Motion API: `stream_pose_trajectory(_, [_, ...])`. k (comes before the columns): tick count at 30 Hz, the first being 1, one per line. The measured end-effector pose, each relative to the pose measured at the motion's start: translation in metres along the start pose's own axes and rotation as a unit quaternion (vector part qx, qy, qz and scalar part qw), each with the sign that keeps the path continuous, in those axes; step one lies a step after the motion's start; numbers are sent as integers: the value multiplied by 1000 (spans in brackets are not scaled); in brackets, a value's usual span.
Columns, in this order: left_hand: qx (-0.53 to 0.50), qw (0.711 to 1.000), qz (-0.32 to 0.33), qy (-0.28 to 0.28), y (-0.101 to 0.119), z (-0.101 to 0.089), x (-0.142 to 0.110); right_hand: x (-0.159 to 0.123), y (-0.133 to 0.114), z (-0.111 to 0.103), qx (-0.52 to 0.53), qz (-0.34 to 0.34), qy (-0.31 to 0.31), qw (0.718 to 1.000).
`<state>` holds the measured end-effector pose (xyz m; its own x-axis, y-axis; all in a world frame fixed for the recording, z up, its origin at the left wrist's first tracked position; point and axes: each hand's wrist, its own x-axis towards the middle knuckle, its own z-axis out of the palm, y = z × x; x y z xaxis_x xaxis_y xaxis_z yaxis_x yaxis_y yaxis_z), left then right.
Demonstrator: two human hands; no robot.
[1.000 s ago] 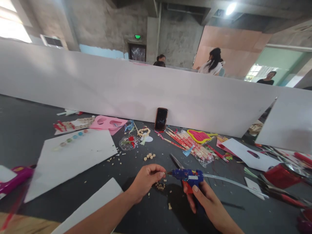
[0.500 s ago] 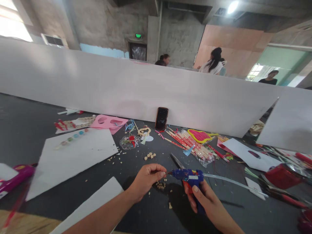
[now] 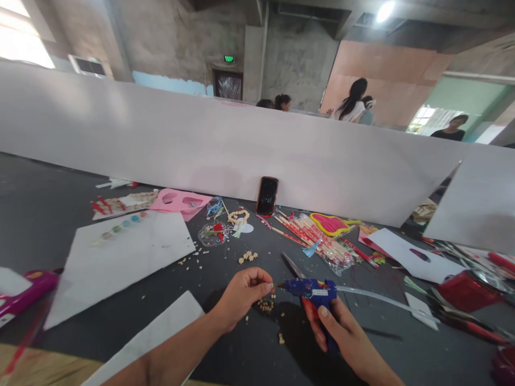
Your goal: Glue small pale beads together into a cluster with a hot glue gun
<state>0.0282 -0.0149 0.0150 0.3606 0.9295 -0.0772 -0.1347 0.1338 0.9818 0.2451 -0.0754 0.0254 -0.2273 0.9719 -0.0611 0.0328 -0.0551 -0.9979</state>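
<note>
My right hand (image 3: 332,321) is wrapped round the handle of a blue hot glue gun (image 3: 309,288), whose nozzle points left. A clear glue stick (image 3: 374,295) runs out of its back end. Just left of the nozzle, my left hand (image 3: 245,295) pinches a tiny pale piece between thumb and forefinger; its kind is too small to make out. Below these fingertips lies a small heap of wooden beads (image 3: 266,305). Scissors (image 3: 293,265) lie behind the glue gun, their blades pointing away. A cluster of pale beads (image 3: 248,257) sits farther back.
A phone (image 3: 267,195) leans on the white partition (image 3: 193,145). Wrapped sticks (image 3: 317,241) and a pink-and-yellow fan shape (image 3: 330,223) lie back right. White sheets (image 3: 132,262) cover the left side, near a purple tool (image 3: 30,295). Red-handled pliers (image 3: 470,321) lie right. People stand beyond the partition.
A small gap now shows between the glue gun's nozzle and my left fingertips, which have drawn slightly left. Both hands keep their grips. People in the background have shifted.
</note>
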Motion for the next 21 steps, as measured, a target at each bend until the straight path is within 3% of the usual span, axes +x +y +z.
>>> stream_pose_trajectory(21, [-16,1000,-8,-4,1,0,0,-1,-4,2,-4,5,-5,1000])
